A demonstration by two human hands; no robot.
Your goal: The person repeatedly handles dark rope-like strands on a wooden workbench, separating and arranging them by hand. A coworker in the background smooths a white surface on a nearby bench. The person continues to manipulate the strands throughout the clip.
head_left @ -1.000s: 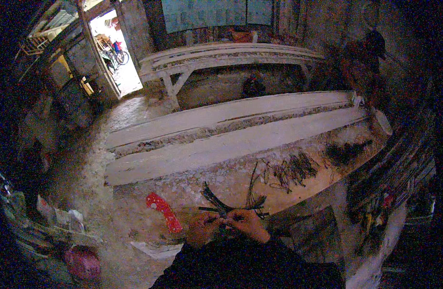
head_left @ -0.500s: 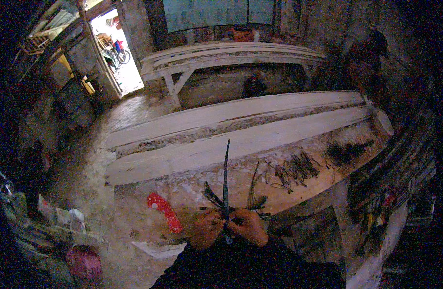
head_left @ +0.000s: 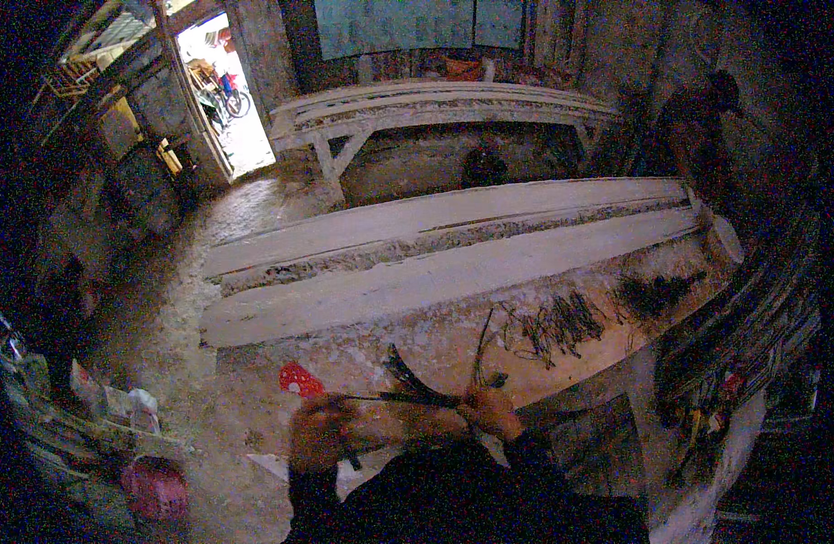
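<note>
My left hand (head_left: 319, 428) and my right hand (head_left: 491, 412) are apart, low over the table. Between them runs a thin dark strip (head_left: 371, 396), roughly level, its ends in my closed fingers. What it is made of is too dark to tell. A thicker, curved dark strip (head_left: 406, 374) rises away to the left from beside my right hand. Just beyond that hand stands a thin dark strand (head_left: 481, 352). A flat red piece with pale spots (head_left: 295, 375) lies beyond my left hand, which hides its lower part.
Two long pale boards (head_left: 453, 270) cross the table. Several thin dark strands (head_left: 562, 328) lie at the right, with a denser dark heap (head_left: 657, 290) beyond. A whitish bench (head_left: 340, 150) stands behind. A pink rounded thing (head_left: 156, 490) is at lower left. A bright doorway (head_left: 253, 150) is far left.
My hands were together around an upright dark strip. My left hand has moved left, partly over the red piece; my right has shifted slightly right. The strip now runs level between them.
</note>
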